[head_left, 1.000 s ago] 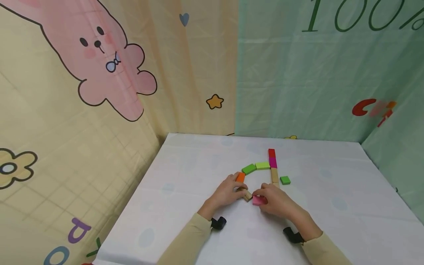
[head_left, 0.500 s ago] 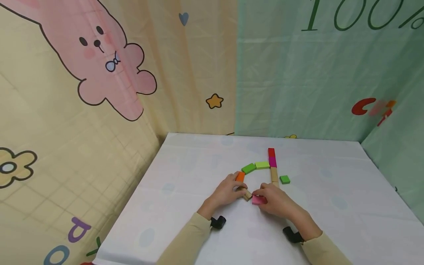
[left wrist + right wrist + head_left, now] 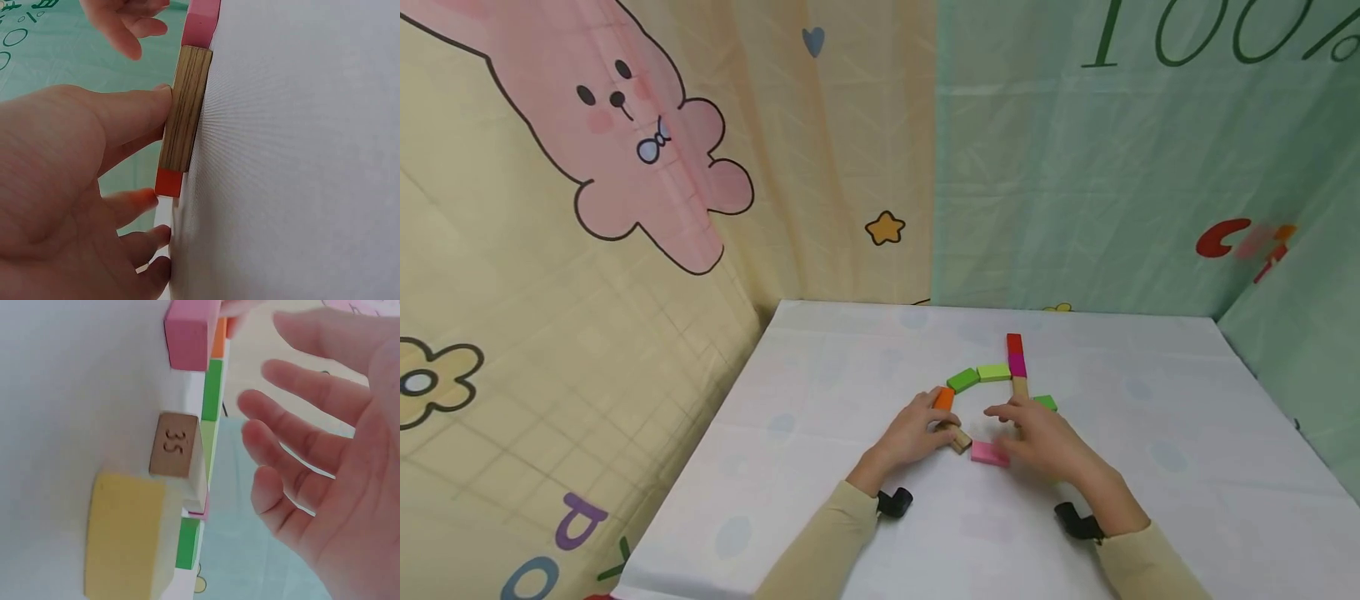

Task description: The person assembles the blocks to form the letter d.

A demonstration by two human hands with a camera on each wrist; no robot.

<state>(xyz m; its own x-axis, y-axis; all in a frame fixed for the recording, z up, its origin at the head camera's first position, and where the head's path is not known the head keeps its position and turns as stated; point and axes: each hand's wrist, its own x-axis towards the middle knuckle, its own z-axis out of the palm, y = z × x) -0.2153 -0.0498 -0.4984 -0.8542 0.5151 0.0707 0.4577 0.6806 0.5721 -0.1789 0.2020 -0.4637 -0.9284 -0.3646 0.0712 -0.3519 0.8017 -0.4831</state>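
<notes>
My left hand [image 3: 913,432] holds a bare wooden block [image 3: 186,106] lying on the white table, its thumb against the block's side. Its other fingers lie by an orange block [image 3: 944,399] that meets the wooden one. A pink block [image 3: 989,453] sits at the wooden block's other end. My right hand [image 3: 1048,440] hovers right of the pink block, its fingers spread and holding nothing. In the right wrist view, a wooden block marked 35 [image 3: 174,445] and a yellow block [image 3: 122,534] stand beside that hand; the hand mostly hides both from the head view.
A green block [image 3: 963,380] and a lime block [image 3: 994,372] continue the curve beyond the orange one. They reach a straight row with a magenta block [image 3: 1017,365] and a red block [image 3: 1014,342]. Another green block [image 3: 1046,403] lies right of the row.
My right hand has let go of the pink block and moved right and slightly up, its fingers opening. The left hand has stayed in place.
</notes>
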